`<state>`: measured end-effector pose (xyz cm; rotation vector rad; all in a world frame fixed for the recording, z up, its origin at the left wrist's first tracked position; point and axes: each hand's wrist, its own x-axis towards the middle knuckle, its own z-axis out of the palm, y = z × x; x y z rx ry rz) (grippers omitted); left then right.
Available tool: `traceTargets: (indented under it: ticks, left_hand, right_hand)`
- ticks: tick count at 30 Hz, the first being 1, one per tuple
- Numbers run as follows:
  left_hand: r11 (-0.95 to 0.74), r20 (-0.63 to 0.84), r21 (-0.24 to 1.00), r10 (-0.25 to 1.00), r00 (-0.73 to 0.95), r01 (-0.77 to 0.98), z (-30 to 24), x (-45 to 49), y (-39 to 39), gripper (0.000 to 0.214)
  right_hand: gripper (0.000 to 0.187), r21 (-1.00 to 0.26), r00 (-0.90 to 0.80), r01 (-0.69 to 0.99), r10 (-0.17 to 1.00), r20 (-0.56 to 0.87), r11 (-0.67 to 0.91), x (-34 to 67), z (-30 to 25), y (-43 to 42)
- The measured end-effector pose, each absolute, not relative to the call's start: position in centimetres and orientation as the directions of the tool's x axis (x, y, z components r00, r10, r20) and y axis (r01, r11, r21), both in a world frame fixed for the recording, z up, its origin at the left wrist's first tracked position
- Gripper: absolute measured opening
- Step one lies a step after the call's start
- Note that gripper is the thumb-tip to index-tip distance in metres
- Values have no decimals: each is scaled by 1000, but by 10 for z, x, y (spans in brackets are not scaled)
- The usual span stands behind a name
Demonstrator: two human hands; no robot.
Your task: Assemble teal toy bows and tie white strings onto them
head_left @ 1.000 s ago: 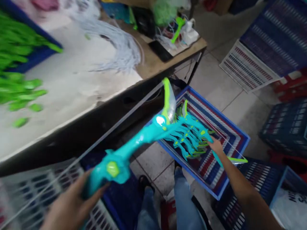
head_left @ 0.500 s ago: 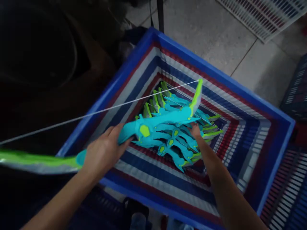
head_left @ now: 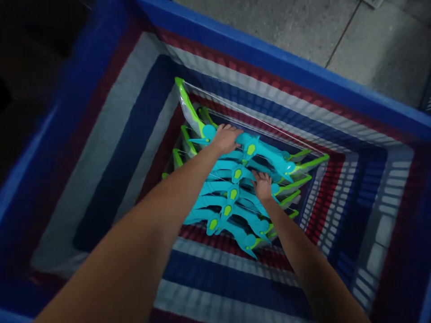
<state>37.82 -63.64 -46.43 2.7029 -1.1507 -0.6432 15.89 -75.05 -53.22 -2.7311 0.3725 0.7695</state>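
My left hand (head_left: 227,138) is closed round the teal grip of a toy bow (head_left: 272,156), which has lime-green tips and a white string. This bow lies at the far side of a row of matching toy bows (head_left: 226,210), nested side by side on the floor of the crate. Lower and to the right, my right hand (head_left: 262,185) has its fingers curled over a teal limb of another bow in the row. Its fingertips are partly hidden among the bows.
The deep blue crate (head_left: 269,58) surrounds the bows, its walls lined with red, white and blue striped cloth. Slotted crate sides show through on the right. Grey floor tiles (head_left: 303,27) lie beyond the far rim.
My left hand has carried its bow from above the left rim down into the crate, onto the far end of the row. My right hand has shifted slightly left. The view is closer.
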Motion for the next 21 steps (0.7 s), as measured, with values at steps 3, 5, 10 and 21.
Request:
traceTargets:
  ticks: [3, 5, 10, 21]
  left_hand:
    - [-747, -331, 275, -665, 670, -605, -496, 377, -655, 53]
    - [-783, -352, 252, -621, 700, -568, -514, 373, -658, 55]
    - [-824, -354, 308, -563, 746, -476, -531, 354, -652, 67]
    - [-718, -67, 692, -166, 984, -74, -411, 230, -495, 33]
  right_hand:
    - [49, -218, 835, -315, -161, -526, -924, 159, -534, -751]
    - [49, -232, 843, -313, -157, -514, -921, 158, -537, -751]
    - [49, -212, 864, -292, -162, -476, -933, 155, -542, -752]
    - [52, -28, 895, -264, -234, -379, -964, 140, -479, -732]
